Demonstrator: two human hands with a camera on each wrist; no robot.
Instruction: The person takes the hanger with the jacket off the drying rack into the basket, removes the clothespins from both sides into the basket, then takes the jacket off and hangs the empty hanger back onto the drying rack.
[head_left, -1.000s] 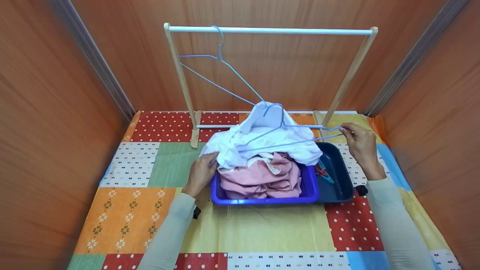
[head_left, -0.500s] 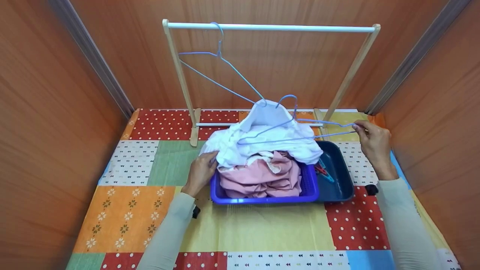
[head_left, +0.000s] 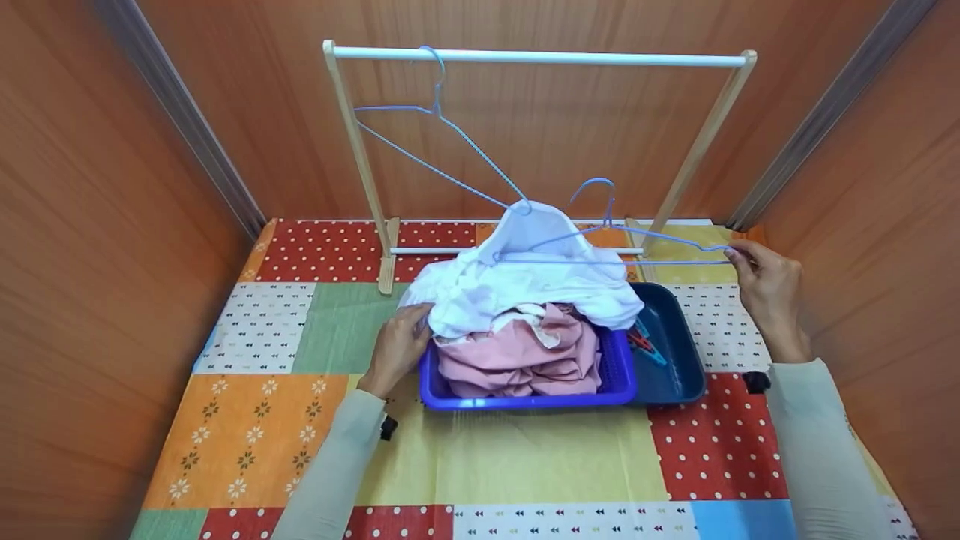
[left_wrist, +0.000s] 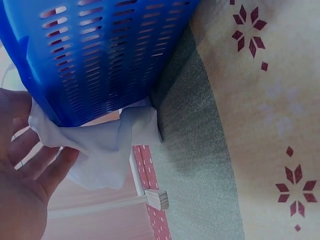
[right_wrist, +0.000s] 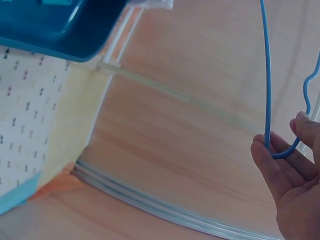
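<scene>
My right hand (head_left: pixel 769 292) holds a blue wire hanger (head_left: pixel 626 262) by its right end, the hook upward and the bottom bar nearly level. In the right wrist view, fingers and thumb close round the hanger's bent corner (right_wrist: pixel 282 154). A white garment (head_left: pixel 517 277) lies bunched over the purple basket (head_left: pixel 525 403), its peak drawn up to the low end of a tilted blue hanger (head_left: pixel 480 150) on the rod. My left hand (head_left: pixel 397 341) grips the garment's left edge beside the basket. In the left wrist view, fingers are curled at the white cloth (left_wrist: pixel 95 155) below the rim.
Pink cloth (head_left: pixel 517 360) fills the front of the basket. A dark tray (head_left: pixel 679 375) with red and blue clothespins (head_left: pixel 646 346) stands at its right. Behind is a wooden rack with a white rod (head_left: pixel 585 58). Wood-grain panels (head_left: pixel 885 247) enclose the patchwork-cloth table (head_left: pixel 540 457).
My right hand has moved to the right with its hanger, whose hook has swung up and right and whose bar has levelled. My left hand stays at the white garment's edge.
</scene>
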